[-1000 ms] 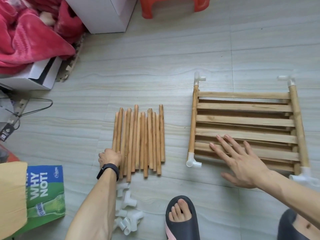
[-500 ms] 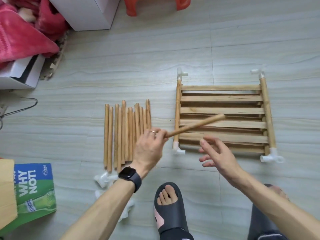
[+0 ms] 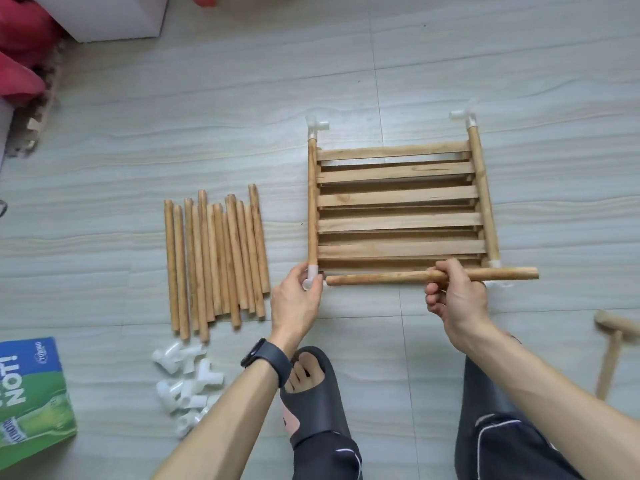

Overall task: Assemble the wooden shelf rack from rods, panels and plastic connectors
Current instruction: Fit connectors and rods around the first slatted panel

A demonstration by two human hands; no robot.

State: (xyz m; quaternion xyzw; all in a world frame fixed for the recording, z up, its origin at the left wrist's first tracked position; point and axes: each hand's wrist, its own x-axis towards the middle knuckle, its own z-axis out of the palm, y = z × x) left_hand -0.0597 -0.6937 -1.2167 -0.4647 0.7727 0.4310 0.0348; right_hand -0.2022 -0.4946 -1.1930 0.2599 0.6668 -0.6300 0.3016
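Observation:
A slatted wooden panel [image 3: 398, 197] lies flat on the floor, with a side rod along each edge and a white plastic connector at each corner. My left hand [image 3: 296, 303] grips the near-left connector [image 3: 310, 278]. My right hand [image 3: 453, 299] holds a loose wooden rod [image 3: 381, 279] level along the panel's near edge; the rod's left end sits just right of that connector. The near-right connector [image 3: 498, 266] is mostly hidden behind the rod. Several spare rods [image 3: 214, 261] lie side by side to the left. A heap of white connectors [image 3: 185, 379] sits below them.
A wooden mallet [image 3: 613, 348] lies on the floor at the right edge. A green and blue box [image 3: 31, 400] is at the lower left. A white cabinet [image 3: 104, 15] and red fabric [image 3: 20, 50] stand at the top left. My sandalled foot [image 3: 308, 386] is between my arms.
My left hand passed the rod to my right hand and moved onto the near-left connector. The rod went from slanting above the panel to lying level along its near edge.

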